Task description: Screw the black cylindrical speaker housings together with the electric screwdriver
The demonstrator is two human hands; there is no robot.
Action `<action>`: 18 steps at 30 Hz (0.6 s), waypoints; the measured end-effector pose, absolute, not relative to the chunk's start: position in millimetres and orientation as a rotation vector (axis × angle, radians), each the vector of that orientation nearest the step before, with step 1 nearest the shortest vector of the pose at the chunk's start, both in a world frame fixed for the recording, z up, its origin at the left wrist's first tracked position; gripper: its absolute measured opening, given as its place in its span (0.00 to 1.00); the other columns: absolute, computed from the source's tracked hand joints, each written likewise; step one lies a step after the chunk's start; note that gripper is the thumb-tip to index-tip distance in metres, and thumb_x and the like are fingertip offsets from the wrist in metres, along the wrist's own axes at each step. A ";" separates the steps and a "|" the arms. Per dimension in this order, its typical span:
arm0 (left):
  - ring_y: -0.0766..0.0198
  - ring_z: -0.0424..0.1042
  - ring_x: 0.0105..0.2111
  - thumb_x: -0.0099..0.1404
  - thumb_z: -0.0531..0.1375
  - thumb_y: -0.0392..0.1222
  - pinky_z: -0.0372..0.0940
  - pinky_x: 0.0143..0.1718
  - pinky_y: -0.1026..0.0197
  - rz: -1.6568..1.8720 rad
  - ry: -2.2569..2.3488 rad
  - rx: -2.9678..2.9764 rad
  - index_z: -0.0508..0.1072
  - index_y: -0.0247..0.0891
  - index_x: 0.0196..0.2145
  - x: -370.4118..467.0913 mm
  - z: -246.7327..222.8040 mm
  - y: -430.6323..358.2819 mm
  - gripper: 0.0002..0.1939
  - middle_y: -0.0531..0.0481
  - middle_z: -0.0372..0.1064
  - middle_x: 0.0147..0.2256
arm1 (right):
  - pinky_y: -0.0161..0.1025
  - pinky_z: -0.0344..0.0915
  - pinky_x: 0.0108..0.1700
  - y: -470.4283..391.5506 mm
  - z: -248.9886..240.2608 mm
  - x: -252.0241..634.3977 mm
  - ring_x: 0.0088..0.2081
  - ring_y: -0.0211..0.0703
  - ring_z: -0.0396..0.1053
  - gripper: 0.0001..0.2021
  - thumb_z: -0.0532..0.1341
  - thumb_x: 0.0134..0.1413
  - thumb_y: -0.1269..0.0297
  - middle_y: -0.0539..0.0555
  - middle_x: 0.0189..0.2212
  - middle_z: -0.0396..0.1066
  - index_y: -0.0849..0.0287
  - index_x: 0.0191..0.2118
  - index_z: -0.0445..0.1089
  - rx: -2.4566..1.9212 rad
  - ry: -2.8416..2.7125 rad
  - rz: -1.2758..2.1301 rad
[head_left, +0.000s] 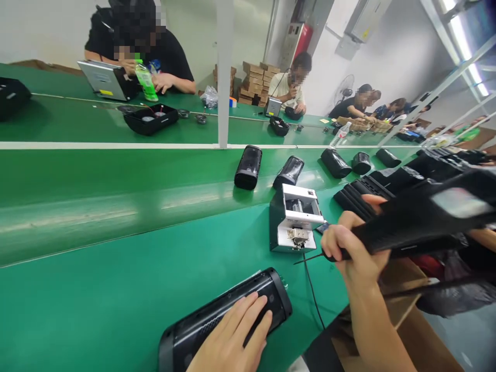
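A long black device with rounded ends (228,310) lies slanted on the green mat at the bottom centre. My left hand (236,333) rests on it with fingers stretched out. To the right, my right hand (354,248) is closed around a tool with a dark handle and a thin pointed shaft (310,259), whose tip is above the mat. Just behind that shaft stands a white and black machine (297,219) with a metal fitting at its front. A large, blurred black object (426,212) extends rightward by my right hand; whether the hand touches it is unclear.
Several black units stand or lie along the green belt (116,186), one of them (248,166) behind the machine. A row of black casings (360,195) sits at the right. A cardboard box (403,294) is below right. People work across the belt behind a white post (223,77).
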State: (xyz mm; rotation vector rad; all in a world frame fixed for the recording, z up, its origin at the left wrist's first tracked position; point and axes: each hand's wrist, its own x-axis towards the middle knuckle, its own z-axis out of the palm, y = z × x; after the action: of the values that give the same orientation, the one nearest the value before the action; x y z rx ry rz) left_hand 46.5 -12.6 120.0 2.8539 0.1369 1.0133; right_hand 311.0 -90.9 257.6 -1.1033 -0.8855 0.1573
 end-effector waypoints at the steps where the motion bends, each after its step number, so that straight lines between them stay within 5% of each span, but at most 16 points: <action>1: 0.58 0.86 0.61 0.86 0.56 0.35 0.81 0.63 0.57 1.020 0.169 2.835 0.85 0.43 0.60 46.8 120.3 -15.3 0.18 0.52 0.86 0.62 | 0.33 0.65 0.18 -91.5 263.7 302.9 0.14 0.33 0.58 0.28 0.72 0.69 0.71 0.35 0.25 0.66 0.40 0.68 0.69 -1.077 -0.887 0.173; 14: 0.58 0.79 0.68 0.85 0.60 0.42 0.73 0.73 0.56 0.898 0.239 2.763 0.81 0.41 0.64 50.6 119.4 -30.1 0.16 0.50 0.83 0.65 | 0.45 0.62 0.24 -50.7 283.3 203.0 0.19 0.39 0.60 0.30 0.73 0.75 0.66 0.38 0.26 0.64 0.25 0.69 0.66 -1.020 -0.968 0.533; 18: 0.57 0.77 0.71 0.86 0.60 0.41 0.70 0.76 0.54 0.842 0.219 2.780 0.80 0.39 0.66 49.9 119.5 -31.9 0.17 0.47 0.82 0.67 | 0.48 0.61 0.25 -46.1 282.0 191.2 0.20 0.43 0.62 0.19 0.73 0.74 0.62 0.39 0.24 0.61 0.32 0.60 0.71 -1.142 -1.018 0.489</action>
State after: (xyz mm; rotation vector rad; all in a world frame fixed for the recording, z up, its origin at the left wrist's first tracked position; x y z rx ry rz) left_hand 49.9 -31.9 119.5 2.7800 0.2186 0.8424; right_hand 191.2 -46.1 282.0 -1.1419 -1.0176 0.4894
